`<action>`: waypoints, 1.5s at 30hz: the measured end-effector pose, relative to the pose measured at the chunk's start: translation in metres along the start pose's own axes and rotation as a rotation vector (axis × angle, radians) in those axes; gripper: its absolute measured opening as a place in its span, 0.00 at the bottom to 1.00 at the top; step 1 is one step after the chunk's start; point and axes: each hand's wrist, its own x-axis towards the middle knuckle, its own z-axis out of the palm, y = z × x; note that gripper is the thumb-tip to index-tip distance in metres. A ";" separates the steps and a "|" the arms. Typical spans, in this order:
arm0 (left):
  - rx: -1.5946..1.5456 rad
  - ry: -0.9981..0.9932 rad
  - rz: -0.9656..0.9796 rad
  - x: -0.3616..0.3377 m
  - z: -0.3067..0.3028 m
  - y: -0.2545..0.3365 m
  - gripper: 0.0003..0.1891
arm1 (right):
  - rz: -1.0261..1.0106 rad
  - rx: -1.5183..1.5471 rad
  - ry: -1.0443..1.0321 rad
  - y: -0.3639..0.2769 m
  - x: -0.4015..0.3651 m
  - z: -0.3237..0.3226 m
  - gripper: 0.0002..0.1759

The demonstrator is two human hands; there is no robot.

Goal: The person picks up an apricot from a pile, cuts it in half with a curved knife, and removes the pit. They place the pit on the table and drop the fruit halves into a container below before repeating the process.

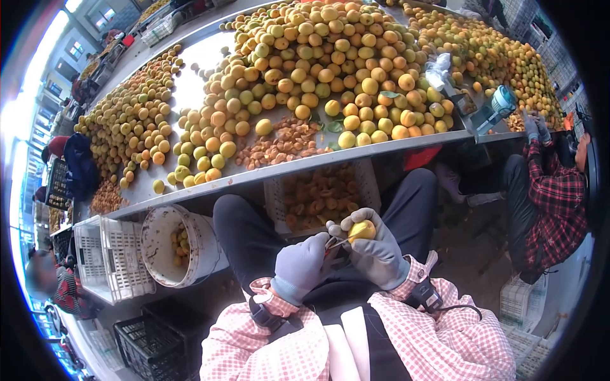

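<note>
My left hand (301, 267), in a grey glove, is closed around a small metal-bladed tool (335, 242) with a reddish part; most of its handle is hidden by the fingers. A yellow apricot (361, 231) sits in the gloved fingers of my right hand (376, 251), and the tool's tip meets or nearly meets its left side. Both hands are above my lap, between my knees. Just beyond them, under the table edge, a white crate (276, 207) contains split apricot halves (321, 198).
A metal-edged table (254, 177) carries heaped apricots (318, 47) and a pile of brown pits (283, 145). At left stand a white bucket (152, 247) with apricots inside and stacked white crates (117, 257). A person in a plaid shirt (554, 209) works at right, beside a turquoise-topped device (499, 105).
</note>
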 end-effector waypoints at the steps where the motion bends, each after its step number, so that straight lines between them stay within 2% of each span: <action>1: -0.021 0.005 0.016 0.001 0.001 -0.001 0.17 | -0.002 -0.002 0.001 0.000 0.000 -0.001 0.22; 11: -0.057 -0.026 -0.001 0.005 0.008 -0.003 0.11 | -0.074 -0.062 -0.018 -0.001 0.000 -0.003 0.21; 20: -0.086 -0.013 -0.055 0.009 0.022 -0.005 0.10 | -0.118 -0.049 0.119 0.006 0.001 -0.004 0.22; 23: -0.037 -0.069 -0.075 0.008 0.032 -0.010 0.11 | -0.156 -0.203 0.079 0.009 0.004 -0.007 0.22; 27: -0.083 -0.084 -0.107 0.005 0.034 -0.009 0.10 | -0.131 -0.144 0.105 0.007 0.002 0.001 0.23; 30: -0.144 -0.015 -0.059 0.010 0.026 -0.009 0.11 | -0.030 -0.248 0.164 -0.005 0.008 0.010 0.22; 32: -0.082 -0.012 -0.075 0.013 0.022 -0.010 0.12 | 0.073 -0.754 0.218 -0.012 0.010 -0.002 0.22; 34: -0.118 -0.052 -0.066 0.014 0.019 -0.008 0.13 | 0.051 -0.669 0.193 -0.012 0.011 -0.006 0.23; 36: -0.272 -0.131 -0.149 0.012 0.017 -0.002 0.14 | 0.061 -0.323 0.172 -0.012 0.010 -0.001 0.25; 40: -0.247 -0.194 -0.210 0.011 0.007 -0.002 0.14 | 0.058 -0.132 0.184 -0.003 0.016 -0.003 0.26; 42: -0.199 -0.198 -0.160 0.010 0.002 -0.007 0.14 | 0.142 -0.620 0.121 -0.017 0.017 -0.012 0.27; 44: -0.216 -0.209 -0.161 0.011 0.000 -0.003 0.14 | 0.145 -0.701 0.119 -0.020 0.016 -0.013 0.28; 45: -0.238 -0.216 -0.164 0.012 0.001 0.000 0.14 | 0.098 -0.592 0.097 -0.020 0.015 -0.011 0.27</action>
